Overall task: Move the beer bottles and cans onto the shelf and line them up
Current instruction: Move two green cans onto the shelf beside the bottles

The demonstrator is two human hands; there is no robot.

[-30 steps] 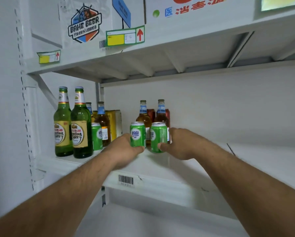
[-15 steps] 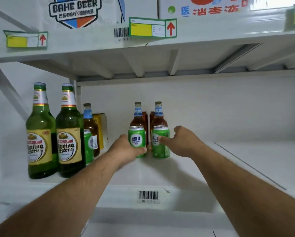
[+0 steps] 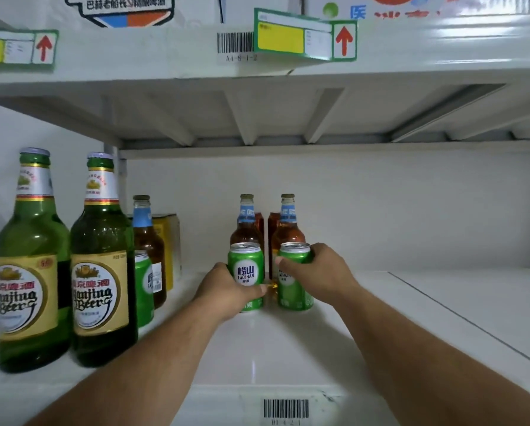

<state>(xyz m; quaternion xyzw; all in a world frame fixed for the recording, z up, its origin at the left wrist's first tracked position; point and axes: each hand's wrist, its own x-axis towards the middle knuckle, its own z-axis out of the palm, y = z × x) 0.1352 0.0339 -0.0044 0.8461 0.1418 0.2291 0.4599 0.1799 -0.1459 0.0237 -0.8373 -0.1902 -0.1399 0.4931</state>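
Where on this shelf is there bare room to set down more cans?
Bare shelf runs right of the right can to the frame edge. A narrower bare strip lies in front of both cans, toward the front lip. The left end is crowded: two green bottles, a brown bottle, another can.

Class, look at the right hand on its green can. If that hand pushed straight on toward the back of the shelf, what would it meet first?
Most likely the brown bottle standing directly behind the green can that the right hand grips; the can would probably bump it before the hand did. The gap between them is hard to judge.
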